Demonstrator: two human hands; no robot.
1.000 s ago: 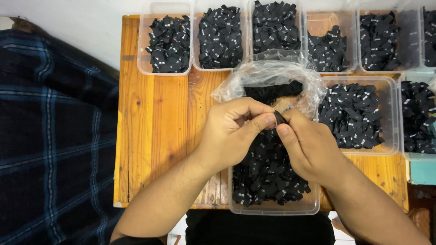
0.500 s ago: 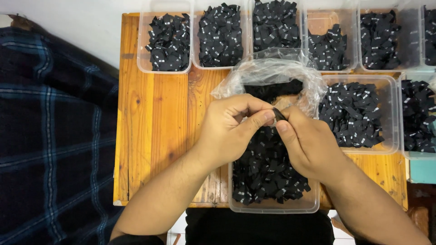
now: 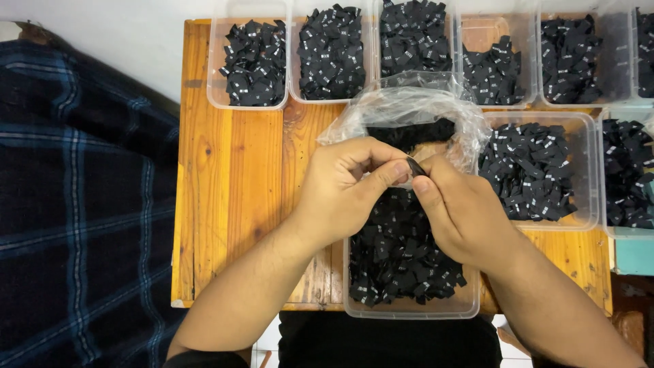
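Your left hand (image 3: 347,187) and right hand (image 3: 463,211) both pinch one small black label (image 3: 415,165); keep it taut above the plastic tub (image 3: 409,310).

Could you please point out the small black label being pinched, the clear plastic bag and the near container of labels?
small black label (image 3: 415,166): head view, its exposed edge.
clear plastic bag (image 3: 402,109): head view, crumpled top.
near container (image 3: 409,310): head view, front wall.
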